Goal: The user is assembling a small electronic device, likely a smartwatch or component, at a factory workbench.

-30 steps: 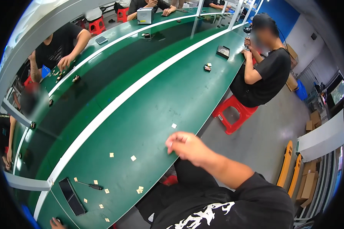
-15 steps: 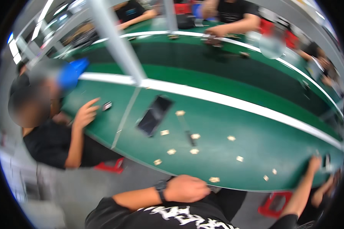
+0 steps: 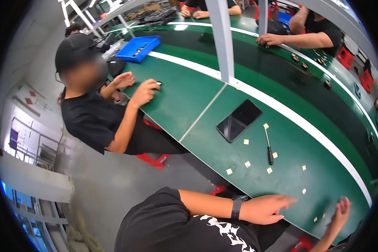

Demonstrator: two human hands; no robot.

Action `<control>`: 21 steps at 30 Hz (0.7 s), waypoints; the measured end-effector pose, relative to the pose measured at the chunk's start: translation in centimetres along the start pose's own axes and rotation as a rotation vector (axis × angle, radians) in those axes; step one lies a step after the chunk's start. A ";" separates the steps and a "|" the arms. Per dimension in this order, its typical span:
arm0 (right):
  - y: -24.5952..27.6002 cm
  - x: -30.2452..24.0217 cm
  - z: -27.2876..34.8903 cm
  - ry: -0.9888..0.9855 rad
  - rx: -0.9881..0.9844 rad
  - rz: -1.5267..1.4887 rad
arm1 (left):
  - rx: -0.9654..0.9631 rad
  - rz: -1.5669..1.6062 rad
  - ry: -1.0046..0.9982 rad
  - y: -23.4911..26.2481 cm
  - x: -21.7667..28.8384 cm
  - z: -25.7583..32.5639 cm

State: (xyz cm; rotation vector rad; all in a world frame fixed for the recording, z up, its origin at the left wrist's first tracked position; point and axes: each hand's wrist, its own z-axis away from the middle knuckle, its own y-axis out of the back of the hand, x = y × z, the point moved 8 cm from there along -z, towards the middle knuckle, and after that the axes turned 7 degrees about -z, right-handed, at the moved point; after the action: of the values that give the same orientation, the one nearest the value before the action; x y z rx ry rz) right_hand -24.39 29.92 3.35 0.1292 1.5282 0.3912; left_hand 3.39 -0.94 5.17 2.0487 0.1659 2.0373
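My left hand (image 3: 262, 208), with a dark watch (image 3: 237, 207) on its wrist, reaches over the near edge of the green table. Its fingers are stretched out and hold nothing that I can see. Further right, my right hand (image 3: 340, 215) is raised just above the table with its fingers up and apart, and it looks to be free of any object. Small pale square pieces (image 3: 304, 191) lie scattered between and beyond my hands. Past them rest a black-handled screwdriver (image 3: 270, 156) and a large dark phone or tablet (image 3: 239, 120).
A grey post (image 3: 219, 40) stands at a white rail (image 3: 290, 107), beyond which runs a dark green belt (image 3: 281, 73). At left a co-worker's hand (image 3: 145, 93) holds a small object. A blue tray (image 3: 137, 48) sits further back. Other people work across the belt.
My view has swung left, so the table appears shifted right. My left hand has stretched its fingers and moved out over the table edge. My right hand has lifted, fingers raised.
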 end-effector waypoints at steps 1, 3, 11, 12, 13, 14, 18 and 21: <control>-2.6 -2.7 5.4 -0.034 -0.050 -0.083 | -0.078 0.031 -0.039 -0.9 1.0 -0.6; -9.6 -7.5 12.5 -0.049 -0.173 -0.264 | -0.051 0.605 0.024 -2.0 1.3 -1.4; -22.8 -10.8 17.9 0.040 -0.368 -0.356 | 0.026 1.120 0.304 0.8 -2.1 0.7; -22.6 -10.8 18.0 0.028 -0.362 -0.318 | 0.025 1.073 0.303 1.2 -1.8 1.2; -22.3 -10.8 18.1 0.017 -0.365 -0.288 | 0.034 1.020 0.300 1.7 -1.7 1.6; -22.0 -11.2 18.3 0.008 -0.361 -0.275 | 0.036 0.977 0.295 2.0 -1.8 1.9; -21.1 -13.1 19.2 0.213 -0.427 -0.053 | 0.057 0.592 0.304 2.5 -2.0 2.6; -20.3 -14.2 20.4 0.471 -0.455 0.184 | 0.052 -0.315 0.043 3.1 -0.2 2.8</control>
State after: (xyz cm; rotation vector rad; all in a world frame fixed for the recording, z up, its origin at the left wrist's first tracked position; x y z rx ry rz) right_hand -0.79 9.66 11.19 -0.1948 1.8502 0.9564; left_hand 5.84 -4.25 5.81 1.8679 0.5196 1.8993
